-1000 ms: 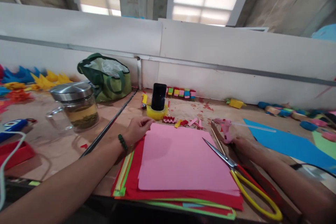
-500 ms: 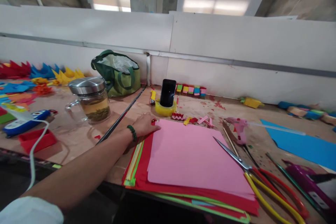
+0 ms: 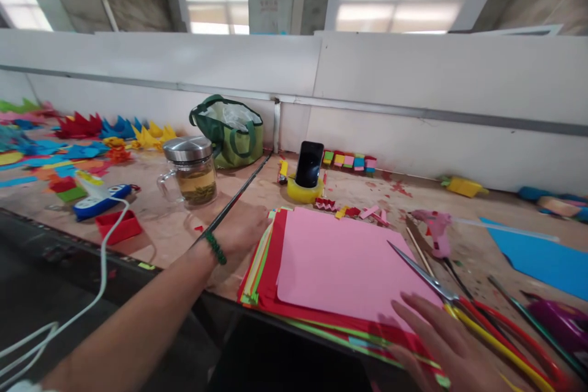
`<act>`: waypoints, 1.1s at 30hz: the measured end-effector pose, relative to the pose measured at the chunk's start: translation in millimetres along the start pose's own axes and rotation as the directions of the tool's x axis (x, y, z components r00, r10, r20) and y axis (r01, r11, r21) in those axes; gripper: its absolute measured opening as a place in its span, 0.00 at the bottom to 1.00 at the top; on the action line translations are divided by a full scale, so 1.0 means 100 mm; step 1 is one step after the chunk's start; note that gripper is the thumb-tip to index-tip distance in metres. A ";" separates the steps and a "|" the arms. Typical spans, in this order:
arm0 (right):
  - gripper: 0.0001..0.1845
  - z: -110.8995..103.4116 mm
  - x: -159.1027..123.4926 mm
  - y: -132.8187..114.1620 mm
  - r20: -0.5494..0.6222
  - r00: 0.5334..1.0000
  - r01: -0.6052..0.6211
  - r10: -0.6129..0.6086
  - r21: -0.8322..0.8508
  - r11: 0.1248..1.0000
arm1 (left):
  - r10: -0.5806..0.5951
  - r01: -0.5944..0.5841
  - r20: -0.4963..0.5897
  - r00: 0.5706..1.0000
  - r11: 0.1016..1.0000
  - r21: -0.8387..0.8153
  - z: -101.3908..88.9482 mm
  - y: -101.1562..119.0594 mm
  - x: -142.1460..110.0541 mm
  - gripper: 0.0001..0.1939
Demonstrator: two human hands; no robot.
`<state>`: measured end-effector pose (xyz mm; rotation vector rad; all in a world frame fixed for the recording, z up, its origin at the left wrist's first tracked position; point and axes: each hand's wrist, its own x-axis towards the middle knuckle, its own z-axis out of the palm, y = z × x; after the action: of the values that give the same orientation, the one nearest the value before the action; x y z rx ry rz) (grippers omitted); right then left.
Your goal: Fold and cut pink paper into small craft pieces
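A stack of coloured paper, pink on top with red, green and yellow sheets beneath, lies at the table's front edge. My left hand, with a green bead bracelet on its wrist, is beside the stack's left edge; its fingers are blurred and partly hidden. Over the stack's lower right corner, my right hand has its fingers apart and holds nothing. Scissors with red and yellow handles lie just right of the stack, their blades reaching over the pink sheet.
Behind the stack, a phone leans in a yellow tape roll. A pink glue gun and blue sheet are at right. To the left stand a glass tea mug, green bag, red paper box and white cable.
My left hand has drawn back from the pink sheet's upper left corner to beside the stack. My right hand has come into view at the lower right. The view has turned slightly left.
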<state>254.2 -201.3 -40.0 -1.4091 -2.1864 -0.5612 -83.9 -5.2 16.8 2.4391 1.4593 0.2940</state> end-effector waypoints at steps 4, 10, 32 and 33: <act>0.31 0.22 0.33 -0.18 0.139 0.990 -0.032 0.038 -0.047 0.998 | -0.029 0.018 -0.096 0.995 0.993 -0.115 0.05 0.09 -0.34 0.16; 0.30 0.32 0.34 -0.36 0.309 0.936 -0.166 0.167 -0.031 0.986 | 0.079 -0.082 -0.040 0.996 0.993 -0.089 0.18 0.28 -0.59 0.30; 0.10 0.26 0.23 -0.32 -0.057 0.995 -0.059 0.078 0.279 0.959 | 0.281 -0.262 0.014 0.960 0.912 -0.315 0.34 0.30 -0.85 0.10; 0.09 0.25 0.23 -0.32 -0.058 0.995 -0.057 0.078 0.299 0.953 | 0.275 -0.262 -0.004 0.962 0.913 -0.313 0.33 0.31 -0.87 0.10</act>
<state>212.0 -182.9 -49.3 -1.2773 -2.0577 -0.2390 -88.3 -100.1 -6.5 2.3620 0.9702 0.4901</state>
